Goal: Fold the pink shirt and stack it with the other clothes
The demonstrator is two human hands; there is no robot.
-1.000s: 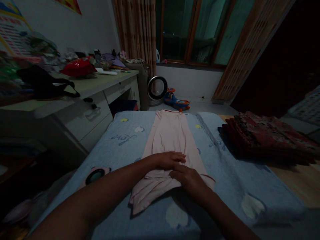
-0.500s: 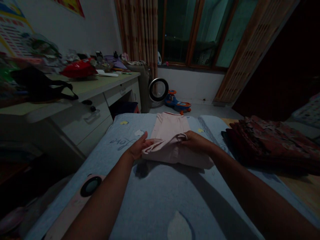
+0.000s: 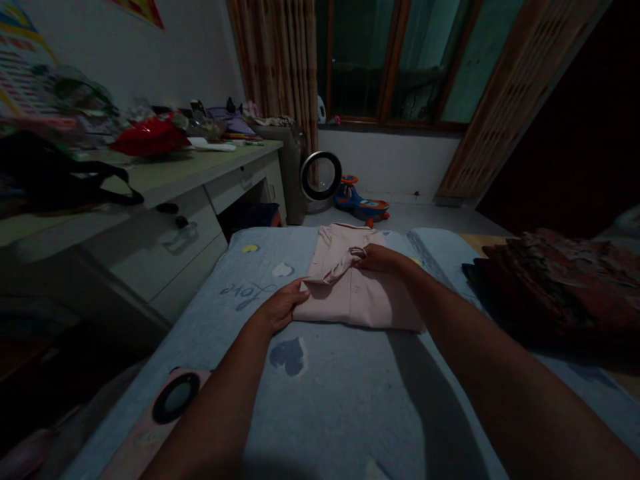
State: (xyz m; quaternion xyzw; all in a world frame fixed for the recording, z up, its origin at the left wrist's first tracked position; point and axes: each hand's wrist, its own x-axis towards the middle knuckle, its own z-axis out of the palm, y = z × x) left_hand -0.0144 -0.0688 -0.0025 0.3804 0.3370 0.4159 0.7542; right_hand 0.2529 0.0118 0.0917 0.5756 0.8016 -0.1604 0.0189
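Right at mid-frame, the pink garment [image 3: 340,307] is lying folded over on the bed [image 3: 320,413]; the left hand [image 3: 284,307] is pinching its left edge while the right hand [image 3: 381,259] is gripping its bunched upper fold.

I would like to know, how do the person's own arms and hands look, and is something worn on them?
The left arm and right arm show no sleeve or watch. The left hand and right hand are without gloves. Dim light and partly hidden fingers leave rings uncertain.
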